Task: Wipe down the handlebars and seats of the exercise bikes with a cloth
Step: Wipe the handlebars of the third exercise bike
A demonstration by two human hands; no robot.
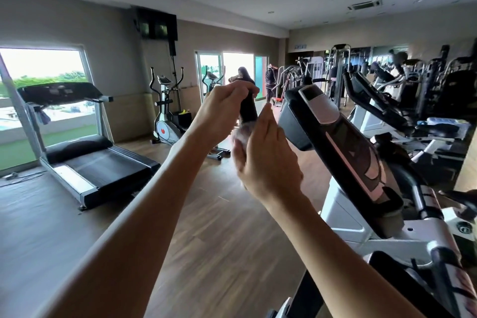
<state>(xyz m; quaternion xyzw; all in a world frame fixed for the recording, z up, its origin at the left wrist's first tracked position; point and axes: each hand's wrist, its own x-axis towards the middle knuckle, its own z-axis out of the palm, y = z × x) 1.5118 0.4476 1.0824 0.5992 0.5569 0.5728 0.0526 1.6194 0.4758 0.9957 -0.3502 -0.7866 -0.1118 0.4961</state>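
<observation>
Both hands are raised together on one upright black grip (248, 108), which stands just left of the bike's (361, 214) slanted console (343, 147). The left hand (222, 111) curls over the top of the grip, fingers wrapped round its upper end and thumb side toward the camera. The right hand (263, 152) sits directly below it on the same grip, holding a pale cloth (241, 134) against the bar; the cloth shows as a blurred whitish wad between the palm and the grip, peeking out on the left side of the hand. The right fingers (265, 113) point up along the grip beside the console, and how tightly they close round the cloth cannot be told through the blur. The two hands nearly touch, the left stacked above the right.

Left of the grip, farther off, stands a treadmill (85, 147) before a window (44, 64). Beyond the grip is an elliptical (166, 111), and two people (271, 77) stand by a bright doorway. Right of the console, dark machines (413, 90) crowd the room.
</observation>
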